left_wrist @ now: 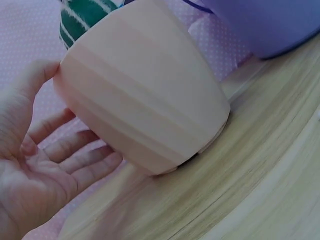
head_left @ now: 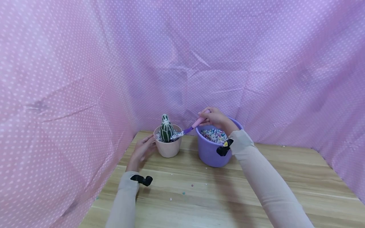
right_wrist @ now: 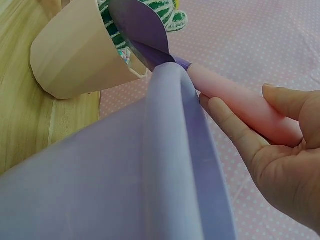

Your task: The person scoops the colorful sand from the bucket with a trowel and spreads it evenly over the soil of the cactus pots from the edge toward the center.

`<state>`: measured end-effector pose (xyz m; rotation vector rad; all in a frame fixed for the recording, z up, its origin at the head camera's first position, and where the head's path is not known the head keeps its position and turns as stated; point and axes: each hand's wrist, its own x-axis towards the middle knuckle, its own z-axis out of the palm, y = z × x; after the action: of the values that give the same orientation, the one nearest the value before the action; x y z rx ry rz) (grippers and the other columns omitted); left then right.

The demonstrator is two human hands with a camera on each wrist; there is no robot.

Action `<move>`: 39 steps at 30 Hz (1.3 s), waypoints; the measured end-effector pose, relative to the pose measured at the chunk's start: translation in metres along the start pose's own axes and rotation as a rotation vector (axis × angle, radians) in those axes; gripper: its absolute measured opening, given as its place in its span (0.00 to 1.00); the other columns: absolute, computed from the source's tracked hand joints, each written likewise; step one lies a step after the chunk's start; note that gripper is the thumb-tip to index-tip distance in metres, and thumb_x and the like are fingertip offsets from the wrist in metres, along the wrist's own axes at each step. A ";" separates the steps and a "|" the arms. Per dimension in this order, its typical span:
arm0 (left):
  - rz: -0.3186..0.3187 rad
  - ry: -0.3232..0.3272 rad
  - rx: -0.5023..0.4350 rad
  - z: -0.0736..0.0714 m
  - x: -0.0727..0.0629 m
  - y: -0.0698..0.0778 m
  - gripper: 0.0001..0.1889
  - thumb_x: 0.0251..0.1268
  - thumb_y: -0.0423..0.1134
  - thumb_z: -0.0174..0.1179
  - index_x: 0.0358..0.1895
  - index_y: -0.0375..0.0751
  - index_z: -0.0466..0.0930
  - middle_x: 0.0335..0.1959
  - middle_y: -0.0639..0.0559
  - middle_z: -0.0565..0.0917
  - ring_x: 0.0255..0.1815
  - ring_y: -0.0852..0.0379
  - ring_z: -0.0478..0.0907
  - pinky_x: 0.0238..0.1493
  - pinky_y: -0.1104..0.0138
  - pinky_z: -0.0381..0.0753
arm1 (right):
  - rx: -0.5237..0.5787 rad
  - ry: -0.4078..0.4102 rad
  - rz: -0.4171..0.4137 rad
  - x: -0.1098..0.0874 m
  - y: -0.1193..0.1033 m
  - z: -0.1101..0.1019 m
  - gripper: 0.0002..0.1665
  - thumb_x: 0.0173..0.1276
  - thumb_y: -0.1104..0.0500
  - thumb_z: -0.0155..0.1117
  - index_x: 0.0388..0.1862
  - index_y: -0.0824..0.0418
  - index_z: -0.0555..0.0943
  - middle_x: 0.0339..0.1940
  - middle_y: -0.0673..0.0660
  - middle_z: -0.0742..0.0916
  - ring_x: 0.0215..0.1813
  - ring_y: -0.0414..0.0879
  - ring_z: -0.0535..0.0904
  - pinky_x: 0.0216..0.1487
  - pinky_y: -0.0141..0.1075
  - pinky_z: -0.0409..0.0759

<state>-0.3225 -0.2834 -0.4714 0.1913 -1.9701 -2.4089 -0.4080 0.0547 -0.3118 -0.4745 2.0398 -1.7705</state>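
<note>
My right hand [head_left: 215,117] grips the pink handle of a small garden trowel [right_wrist: 240,97] with a purple blade. In the head view the blade carries pale beads and tips over the rim of a peach plant pot [head_left: 168,149], beside a green-and-white striped cactus [head_left: 166,129]. My left hand [left_wrist: 45,165] steadies the pot from its left, thumb at the rim and extended fingers against the side. Under my right wrist stands a purple bucket [head_left: 209,155], partly filled with multicoloured beads [head_left: 214,135].
Several stray beads [head_left: 183,193] lie on the wooden table [head_left: 159,212] in front of the pot and bucket. A pink polka-dot cloth [head_left: 182,47] hangs close behind them and along both sides.
</note>
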 end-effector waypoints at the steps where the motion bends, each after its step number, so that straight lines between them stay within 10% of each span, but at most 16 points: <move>1: -0.003 0.002 -0.002 -0.001 0.000 0.000 0.33 0.74 0.49 0.61 0.76 0.40 0.66 0.71 0.36 0.74 0.60 0.52 0.82 0.72 0.54 0.76 | 0.003 -0.002 -0.001 0.000 0.000 0.000 0.04 0.79 0.66 0.53 0.47 0.66 0.71 0.30 0.55 0.89 0.36 0.47 0.89 0.66 0.55 0.80; 17: 0.087 -0.104 0.039 -0.015 0.015 -0.003 0.32 0.77 0.44 0.58 0.76 0.29 0.62 0.64 0.41 0.81 0.53 0.59 0.85 0.68 0.53 0.80 | -0.004 -0.006 -0.002 0.000 -0.003 -0.001 0.04 0.78 0.65 0.55 0.46 0.66 0.72 0.31 0.55 0.89 0.36 0.46 0.88 0.64 0.53 0.82; 30: 0.167 -0.041 -0.038 -0.006 0.012 -0.003 0.31 0.70 0.39 0.66 0.73 0.36 0.70 0.63 0.51 0.82 0.54 0.61 0.84 0.65 0.53 0.82 | -0.003 0.000 0.014 -0.001 -0.001 -0.001 0.04 0.78 0.65 0.56 0.46 0.66 0.73 0.33 0.55 0.87 0.36 0.46 0.88 0.61 0.49 0.85; 39: 0.232 -0.163 -0.044 -0.023 0.034 -0.022 0.28 0.70 0.45 0.66 0.72 0.45 0.74 0.70 0.51 0.78 0.56 0.56 0.84 0.54 0.60 0.88 | -0.017 -0.003 0.014 -0.001 0.000 -0.002 0.04 0.78 0.64 0.56 0.46 0.65 0.73 0.33 0.55 0.87 0.37 0.46 0.88 0.63 0.49 0.84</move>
<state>-0.3526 -0.3051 -0.5003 -0.2284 -1.8763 -2.3803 -0.4082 0.0567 -0.3114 -0.4665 2.0531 -1.7450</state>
